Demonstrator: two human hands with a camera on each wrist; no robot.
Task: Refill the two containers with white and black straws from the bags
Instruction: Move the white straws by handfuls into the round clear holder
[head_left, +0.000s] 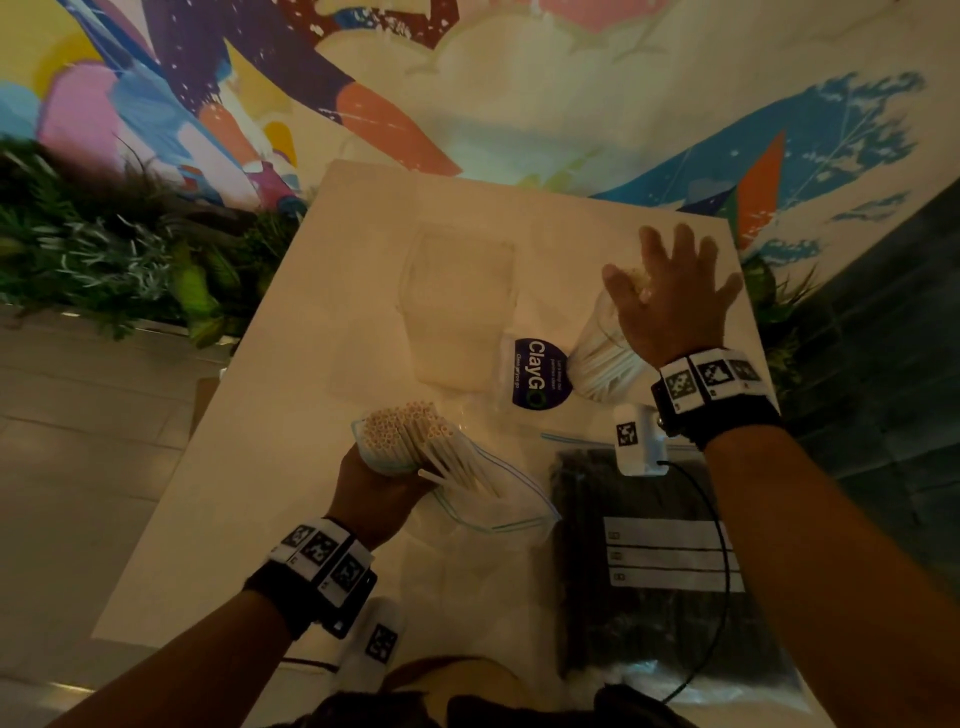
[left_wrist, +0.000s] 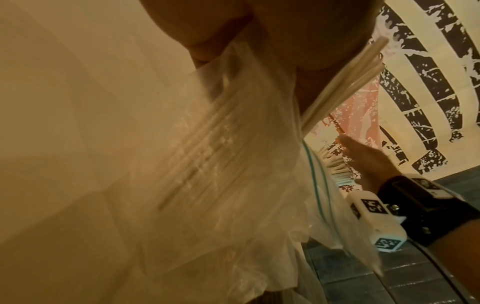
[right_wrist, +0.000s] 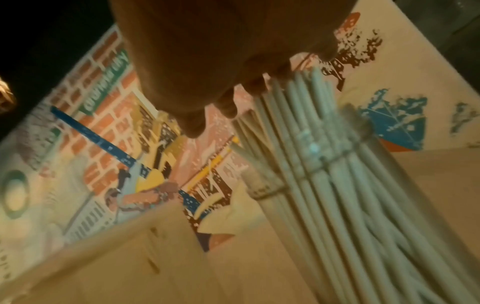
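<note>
A clear zip bag of white straws (head_left: 415, 441) is gripped from below by my left hand (head_left: 379, 493), the straw ends pointing up and left. Up close, the bag (left_wrist: 221, 164) fills the left wrist view. A clear container of white straws (head_left: 602, 358) tilts at the table's right. On its straw tops lies my right hand (head_left: 670, 296), flat, with fingers spread. The right wrist view shows those straws (right_wrist: 324, 164) under my fingertips (right_wrist: 226, 107). A second clear container (head_left: 457, 291) with a purple ClayGo label (head_left: 540, 374) holds no straws. A bag of black straws (head_left: 649, 571) lies near me.
The white table (head_left: 291, 519) stands against a painted mural wall (head_left: 467, 78), with green plants (head_left: 104, 249) along its left side and a few more at the right corner. The floor drops off past the table's left edge.
</note>
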